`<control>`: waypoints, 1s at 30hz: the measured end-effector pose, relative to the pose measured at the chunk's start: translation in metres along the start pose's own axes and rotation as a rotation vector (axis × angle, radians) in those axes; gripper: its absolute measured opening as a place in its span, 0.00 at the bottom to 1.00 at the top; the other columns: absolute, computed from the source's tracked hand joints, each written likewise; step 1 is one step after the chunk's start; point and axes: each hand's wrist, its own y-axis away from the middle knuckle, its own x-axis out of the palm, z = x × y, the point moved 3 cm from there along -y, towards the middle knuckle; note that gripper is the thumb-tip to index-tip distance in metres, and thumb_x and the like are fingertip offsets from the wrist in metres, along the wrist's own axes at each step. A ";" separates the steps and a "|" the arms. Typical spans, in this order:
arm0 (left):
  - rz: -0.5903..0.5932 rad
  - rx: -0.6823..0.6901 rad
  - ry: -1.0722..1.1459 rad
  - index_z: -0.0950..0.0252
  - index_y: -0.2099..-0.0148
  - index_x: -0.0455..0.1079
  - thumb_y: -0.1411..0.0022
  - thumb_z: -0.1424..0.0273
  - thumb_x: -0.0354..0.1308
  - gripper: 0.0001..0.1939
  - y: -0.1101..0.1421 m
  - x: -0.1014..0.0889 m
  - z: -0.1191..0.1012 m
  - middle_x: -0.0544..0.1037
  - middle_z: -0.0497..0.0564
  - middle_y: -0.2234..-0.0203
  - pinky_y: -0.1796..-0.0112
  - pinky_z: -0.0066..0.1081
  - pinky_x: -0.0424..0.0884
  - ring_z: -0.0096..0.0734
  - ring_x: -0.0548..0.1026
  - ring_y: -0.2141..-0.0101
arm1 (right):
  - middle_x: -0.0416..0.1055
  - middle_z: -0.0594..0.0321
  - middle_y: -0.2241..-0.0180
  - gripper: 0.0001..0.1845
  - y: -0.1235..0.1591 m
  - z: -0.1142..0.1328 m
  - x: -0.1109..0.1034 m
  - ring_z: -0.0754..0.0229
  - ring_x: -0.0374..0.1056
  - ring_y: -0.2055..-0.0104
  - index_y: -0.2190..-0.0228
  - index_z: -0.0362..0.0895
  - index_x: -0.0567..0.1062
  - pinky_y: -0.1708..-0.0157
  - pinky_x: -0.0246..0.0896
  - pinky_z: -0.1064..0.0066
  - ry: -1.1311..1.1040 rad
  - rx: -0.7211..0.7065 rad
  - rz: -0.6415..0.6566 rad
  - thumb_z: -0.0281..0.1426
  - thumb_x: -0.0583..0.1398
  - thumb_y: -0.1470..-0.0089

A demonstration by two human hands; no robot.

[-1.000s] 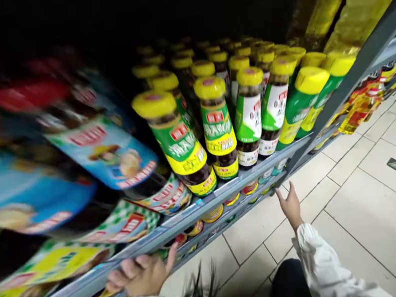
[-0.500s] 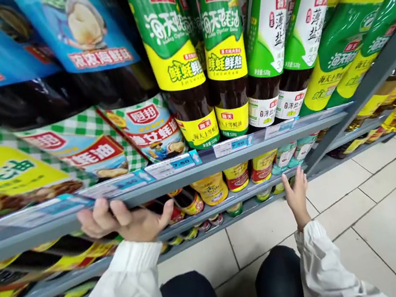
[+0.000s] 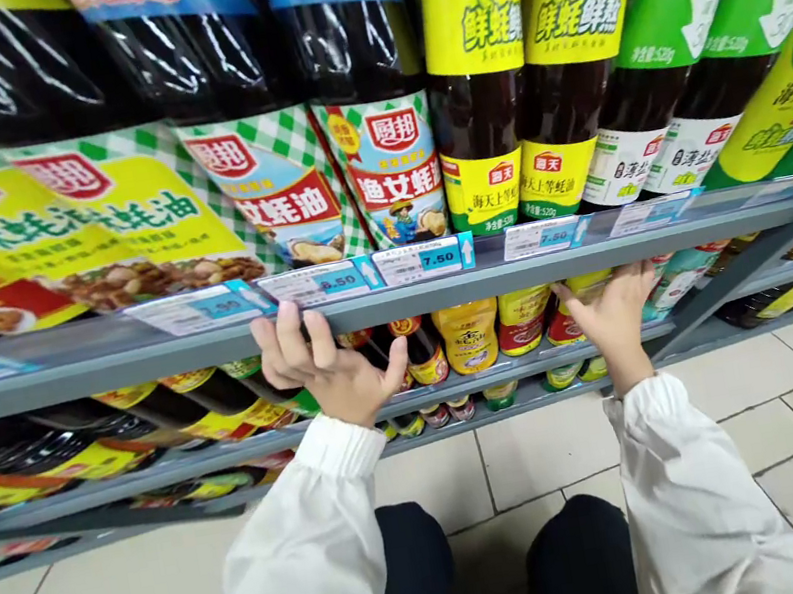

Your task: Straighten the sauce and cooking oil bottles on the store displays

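My left hand (image 3: 336,368) touches the front edge of the grey shelf (image 3: 148,357) with its fingertips. Its fingers are spread, thumb pointing right, and it holds nothing. Farther right, my right hand (image 3: 614,316) reaches up to the same shelf's lower edge, thumb apart, the other fingertips partly hidden there. Above my hands stand oyster sauce bottles: one with a green checked label (image 3: 397,175), one with a yellow lower label (image 3: 486,191), and a white-and-green one (image 3: 692,151). Price tags (image 3: 425,260) line the shelf front.
Below, a lower shelf carries a small yellow bottle (image 3: 470,337) and several dark sauce bottles (image 3: 188,413). A slanting grey shelf post (image 3: 728,277) stands at the right. Tiled floor (image 3: 441,472) and my dark-trousered knees (image 3: 582,560) are beneath.
The view has shifted left and downward along the shelf. My right hand has risen from beside the lower shelf to the upper shelf's edge; my left hand stays against that edge.
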 end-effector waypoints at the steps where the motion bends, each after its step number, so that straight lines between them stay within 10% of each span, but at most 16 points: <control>1: -0.008 -0.004 -0.004 0.73 0.28 0.47 0.45 0.40 0.61 0.57 0.001 0.000 -0.001 0.41 0.74 0.28 0.34 0.66 0.30 0.68 0.28 0.28 | 0.61 0.35 0.40 0.48 -0.003 0.001 0.002 0.33 0.54 0.35 0.40 0.36 0.62 0.36 0.47 0.37 0.002 -0.009 0.015 0.54 0.65 0.52; 8: -0.013 0.022 -0.020 0.72 0.27 0.47 0.41 0.45 0.59 0.52 0.015 -0.010 -0.008 0.38 0.72 0.26 0.34 0.65 0.29 0.67 0.31 0.27 | 0.62 0.36 0.42 0.46 -0.012 -0.001 0.005 0.32 0.59 0.40 0.46 0.36 0.66 0.38 0.50 0.38 0.074 -0.035 0.004 0.46 0.69 0.64; 14: -0.270 0.088 -0.082 0.64 0.29 0.52 0.42 0.61 0.65 0.43 0.061 -0.024 -0.021 0.33 0.65 0.25 0.34 0.65 0.27 0.65 0.35 0.27 | 0.60 0.36 0.41 0.48 -0.011 0.006 0.003 0.29 0.55 0.37 0.45 0.36 0.63 0.38 0.48 0.37 0.086 -0.001 -0.013 0.45 0.69 0.66; 19: -0.047 0.217 0.007 0.64 0.34 0.60 0.39 0.71 0.62 0.32 0.090 0.002 -0.051 0.51 0.69 0.29 0.37 0.56 0.59 0.60 0.57 0.31 | 0.59 0.35 0.40 0.52 -0.006 0.001 0.000 0.28 0.54 0.37 0.42 0.36 0.60 0.38 0.49 0.36 0.044 0.027 0.024 0.47 0.70 0.64; 25: 0.167 0.197 0.128 0.69 0.33 0.59 0.34 0.74 0.57 0.29 0.100 0.024 -0.067 0.61 0.72 0.33 0.41 0.53 0.67 0.57 0.62 0.33 | 0.56 0.38 0.38 0.45 0.034 0.030 -0.021 0.39 0.55 0.34 0.36 0.40 0.53 0.36 0.52 0.41 -0.071 0.031 -0.262 0.47 0.64 0.45; 30: 0.205 0.193 0.146 0.67 0.31 0.57 0.33 0.73 0.55 0.30 0.104 0.017 -0.058 0.59 0.71 0.31 0.39 0.55 0.65 0.56 0.60 0.32 | 0.63 0.39 0.42 0.39 0.039 0.071 0.005 0.41 0.60 0.37 0.38 0.39 0.59 0.37 0.55 0.44 -0.187 -0.037 0.031 0.49 0.60 0.42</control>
